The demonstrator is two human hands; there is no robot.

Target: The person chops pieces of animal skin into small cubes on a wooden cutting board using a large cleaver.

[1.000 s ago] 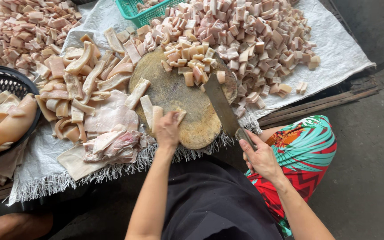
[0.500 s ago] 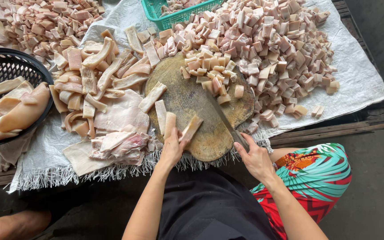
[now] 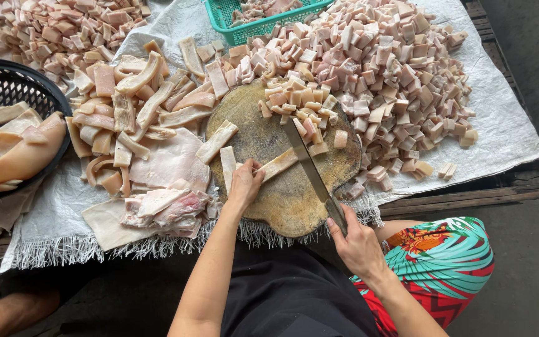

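Observation:
My left hand (image 3: 243, 185) pinches the near end of a pale strip of pork skin (image 3: 277, 166) lying on a round wooden chopping block (image 3: 288, 200). My right hand (image 3: 355, 244) grips the handle of a long cleaver (image 3: 310, 168), whose blade lies across the block with its tip at the cut cubes (image 3: 297, 103) on the block's far side. Two more strips (image 3: 218, 141) rest on the block's left part. My forearms reach in from the bottom edge.
A big heap of cut cubes (image 3: 388, 75) covers the white woven sheet (image 3: 506, 118) at right. Uncut strips and slabs (image 3: 138, 118) lie left of the block. A black basket (image 3: 1, 87) holds large pieces at far left; a green basket (image 3: 244, 19) sits behind.
The view has shifted so the block sits lower right. My left hand moved from beside the strips onto one strip, and the cleaver blade swung over the block toward it.

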